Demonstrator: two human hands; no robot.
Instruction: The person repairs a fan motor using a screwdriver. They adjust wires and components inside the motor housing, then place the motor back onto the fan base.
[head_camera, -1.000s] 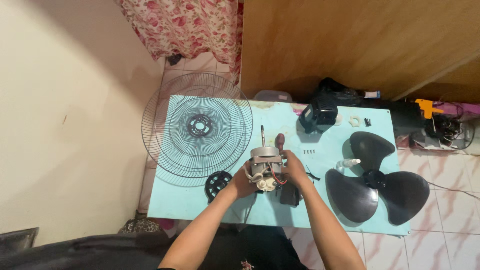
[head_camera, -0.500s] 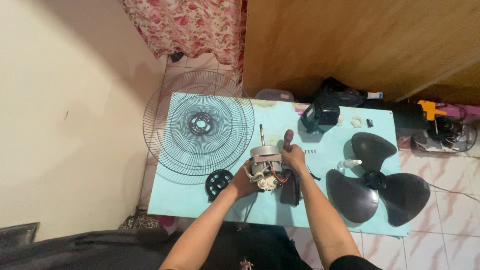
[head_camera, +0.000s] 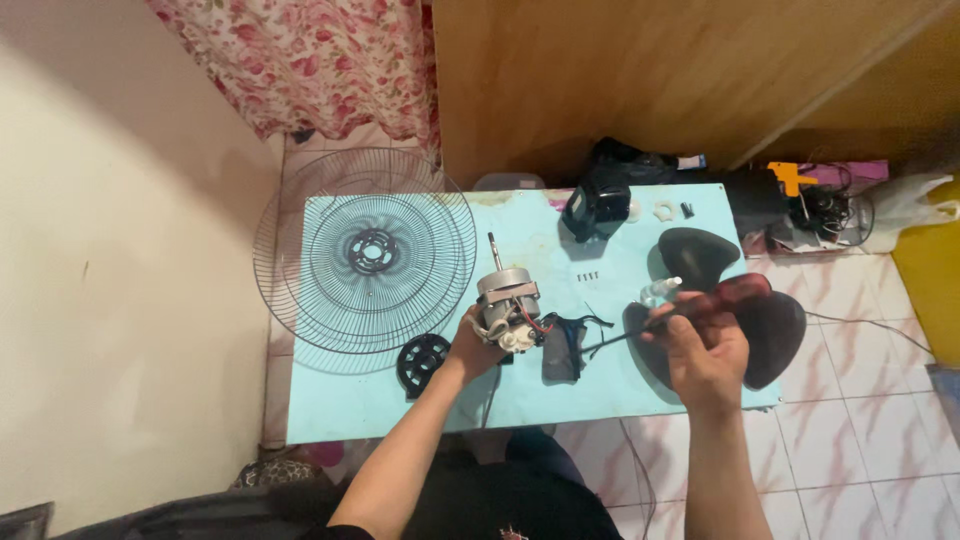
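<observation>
Your one camera sits on your head, looking steeply down from fairly high at the bench (head_camera: 360, 400) before you.

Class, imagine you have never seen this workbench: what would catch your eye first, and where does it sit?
First the fan motor at the middle of the light blue table, gripped by the left hand. To its right, the right hand holds a red-handled screwdriver above the dark fan blade. At the table's left end lie the round wire fan guards, overhanging the edge.
</observation>
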